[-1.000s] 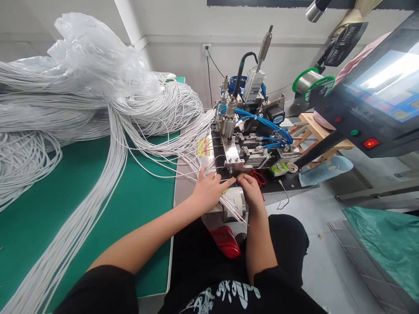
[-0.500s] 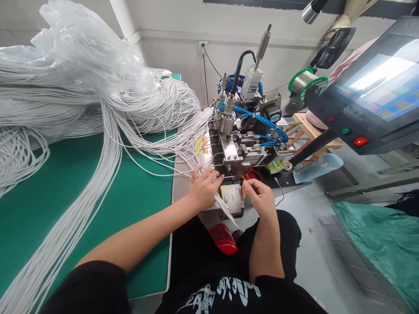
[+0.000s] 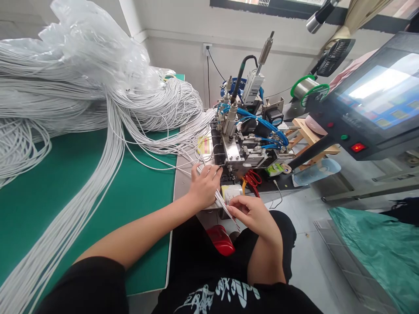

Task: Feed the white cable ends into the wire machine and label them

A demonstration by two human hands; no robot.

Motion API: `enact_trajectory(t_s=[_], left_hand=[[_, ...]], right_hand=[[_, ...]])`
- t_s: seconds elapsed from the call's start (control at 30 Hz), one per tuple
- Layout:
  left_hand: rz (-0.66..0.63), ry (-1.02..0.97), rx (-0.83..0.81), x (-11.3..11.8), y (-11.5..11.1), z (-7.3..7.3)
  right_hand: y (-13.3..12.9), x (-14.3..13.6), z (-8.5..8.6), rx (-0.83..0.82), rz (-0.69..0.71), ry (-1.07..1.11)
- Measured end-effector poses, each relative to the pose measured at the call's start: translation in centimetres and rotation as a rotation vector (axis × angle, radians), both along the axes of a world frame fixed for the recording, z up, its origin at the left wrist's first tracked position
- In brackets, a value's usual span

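My left hand (image 3: pixel 204 185) is closed over a thin bundle of white cables (image 3: pixel 221 201) at the near edge of a metal machine (image 3: pixel 233 148). The cable ends poke out below it, pointing down to the right. My right hand (image 3: pixel 250 211) pinches at these ends, thumb and forefinger together on the white cables. Just beyond my hands is a roll with a pale label (image 3: pixel 233 191). Red-handled scissors (image 3: pixel 252 178) and a yellow-orange tool (image 3: pixel 244 185) lie right of the machine's front.
A big heap of white cables (image 3: pixel 176 100) under clear plastic (image 3: pixel 98 43) covers the back of the green table (image 3: pixel 144 218). A control screen (image 3: pixel 382 93) juts in at right, near a green wire spool (image 3: pixel 309 89). A red object (image 3: pixel 221 240) sits below my hands.
My right hand has moved left and down from the yellow-orange tool by the roll to the cable ends. My left hand stays on the bundle. The view has shifted slightly.
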State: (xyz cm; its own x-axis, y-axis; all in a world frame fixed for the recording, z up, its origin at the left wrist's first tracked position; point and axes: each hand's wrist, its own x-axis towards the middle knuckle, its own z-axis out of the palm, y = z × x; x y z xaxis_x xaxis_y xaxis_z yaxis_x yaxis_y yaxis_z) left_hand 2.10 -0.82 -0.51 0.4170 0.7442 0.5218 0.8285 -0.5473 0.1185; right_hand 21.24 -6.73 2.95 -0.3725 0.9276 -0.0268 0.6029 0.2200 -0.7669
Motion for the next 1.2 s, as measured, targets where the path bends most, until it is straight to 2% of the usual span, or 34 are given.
enact_trajectory(t_s=[0.33, 0.6, 0.77, 0.93, 1.1, 1.2], left_hand=[[-0.058, -0.044, 0.135, -0.1, 0.4, -0.6], [-0.144, -0.113, 0.157, -0.2, 0.6, -0.4], [-0.2, -0.14, 0.181, -0.3, 0.8, -0.2], [-0.305, -0.125, 0.113, -0.6, 1.1, -0.1], [-0.31, -0.135, 0.086, -0.7, 1.3, -0.1], [-0.295, -0.121, 0.072, -0.7, 1.2, -0.2]], right_hand=[[0.2, -1.4, -0.1, 0.047, -0.068, -0.02], [2.2, 1.1, -0.9, 0.2, -0.33, 0.073], [3.9, 0.8, -2.1, 0.248, -0.429, 0.163], [5.2, -0.2, -2.9, 0.267, -0.385, 0.335], [6.0, -0.7, -3.5, 0.181, -0.277, 0.51], [6.2, -0.6, -3.8, 0.125, -0.278, 0.565]])
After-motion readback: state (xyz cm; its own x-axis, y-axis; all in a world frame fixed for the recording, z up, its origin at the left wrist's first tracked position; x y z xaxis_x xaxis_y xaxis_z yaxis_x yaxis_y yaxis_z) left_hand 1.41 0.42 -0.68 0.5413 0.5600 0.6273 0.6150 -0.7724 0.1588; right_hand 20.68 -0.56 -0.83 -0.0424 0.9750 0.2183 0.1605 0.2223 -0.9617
